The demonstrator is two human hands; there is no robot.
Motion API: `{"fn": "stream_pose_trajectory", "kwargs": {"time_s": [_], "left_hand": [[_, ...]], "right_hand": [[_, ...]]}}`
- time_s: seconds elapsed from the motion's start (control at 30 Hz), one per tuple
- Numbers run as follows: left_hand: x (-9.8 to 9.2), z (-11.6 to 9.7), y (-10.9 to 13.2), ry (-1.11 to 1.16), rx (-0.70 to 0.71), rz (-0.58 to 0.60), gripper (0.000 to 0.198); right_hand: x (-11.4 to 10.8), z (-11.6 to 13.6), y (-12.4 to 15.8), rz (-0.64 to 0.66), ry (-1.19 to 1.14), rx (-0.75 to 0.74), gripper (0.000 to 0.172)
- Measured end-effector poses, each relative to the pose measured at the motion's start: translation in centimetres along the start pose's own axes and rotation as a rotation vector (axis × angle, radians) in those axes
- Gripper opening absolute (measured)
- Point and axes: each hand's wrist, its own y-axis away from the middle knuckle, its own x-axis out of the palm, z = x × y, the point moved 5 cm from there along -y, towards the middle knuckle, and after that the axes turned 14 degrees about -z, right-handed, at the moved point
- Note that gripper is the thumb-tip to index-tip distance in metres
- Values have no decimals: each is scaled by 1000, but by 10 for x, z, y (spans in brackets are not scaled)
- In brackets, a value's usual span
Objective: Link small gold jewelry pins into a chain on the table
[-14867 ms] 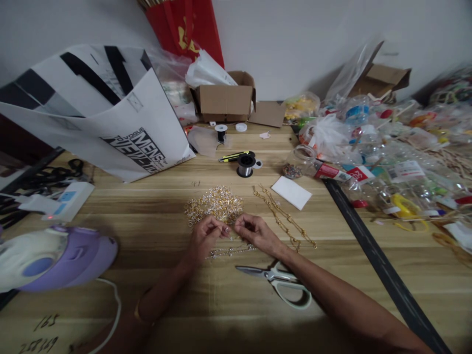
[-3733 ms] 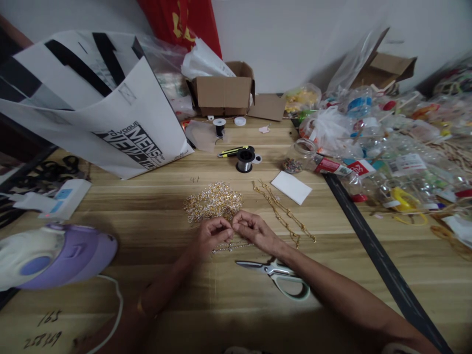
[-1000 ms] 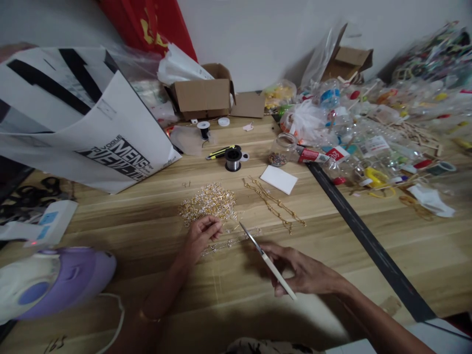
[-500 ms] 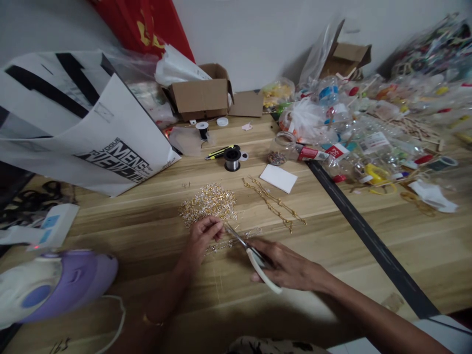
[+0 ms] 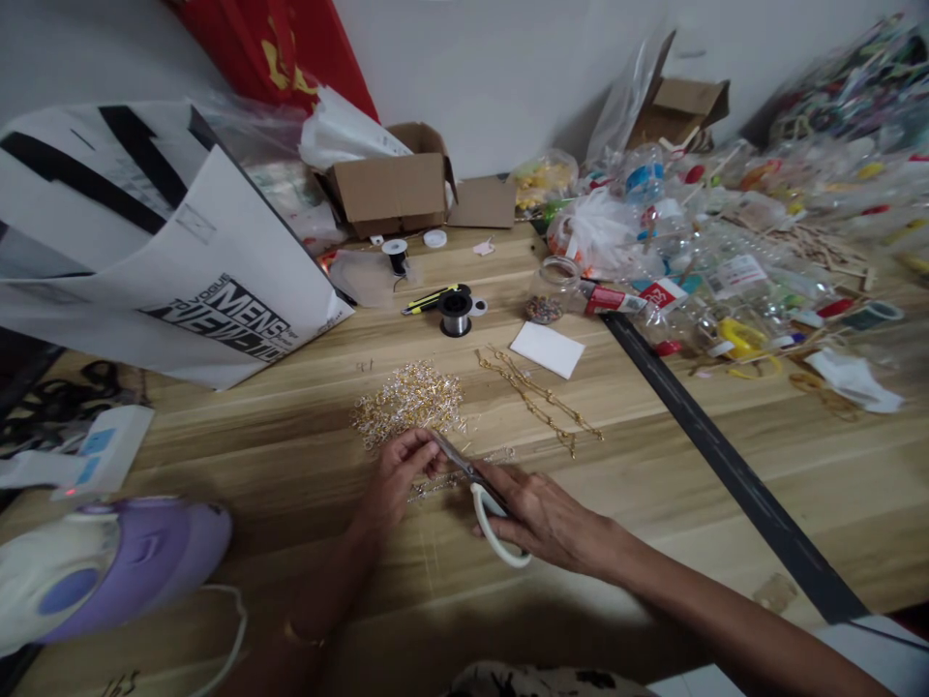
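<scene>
My right hand [image 5: 541,513] grips a pair of scissors [image 5: 500,537] with white handles. Their blades point up and left, and the tips reach the fingers of my left hand [image 5: 403,469]. That hand is closed in a pinch; whatever sits between its fingertips is too small to make out. Just beyond it lies a pile of small gold and silver jewelry pieces [image 5: 410,397]. A silver chain [image 5: 435,486] stretches on the table under the blades, partly hidden by my hands. To the right, gold chains [image 5: 537,397] lie in long lines.
Behind the pile stand a spool of wire [image 5: 456,315], a yellow-black utility knife [image 5: 432,298] and a jar of beads [image 5: 548,295]. A white card [image 5: 548,348] lies nearby. A white paper bag [image 5: 239,281] and a purple-white appliance [image 5: 137,561] are left; plastic bottles [image 5: 726,271] crowd the right.
The scissors and my right hand have shifted slightly left, bringing the blade tips against my left fingertips. The handles look closer together. My left hand stays nearly in place.
</scene>
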Motion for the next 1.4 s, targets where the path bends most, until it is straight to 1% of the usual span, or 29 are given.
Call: {"fn": "stream_pose_trajectory", "kwargs": {"time_s": [0.27,0.47,0.6,0.8,1.0,1.17,1.27,1.4], "left_hand": [[0,0,0,-26,-6,-13,20],[0,-1,0,-39,-10,-13,21],[-1,2,-1,-42,3,0,18],[-1,3,-2,-77,11,-14,19],[1,-1,1,-105,9,-16,20],[1,-3,1,-134,8,-24,21],[-1,-2,0,-136,-2,-42,24],[-3,-3,-2,-137,40,-53,24]], "right_hand": [[4,-1,1,-35,65,-19,60],[6,-3,0,-23,136,0,60],[10,-7,0,-15,169,-3,59],[13,-10,2,-15,210,9,59],[13,-10,4,-29,240,1,52],[6,-11,6,-38,171,-17,51],[0,-12,5,-7,100,-6,53],[-5,-13,4,19,74,-1,54]]}}
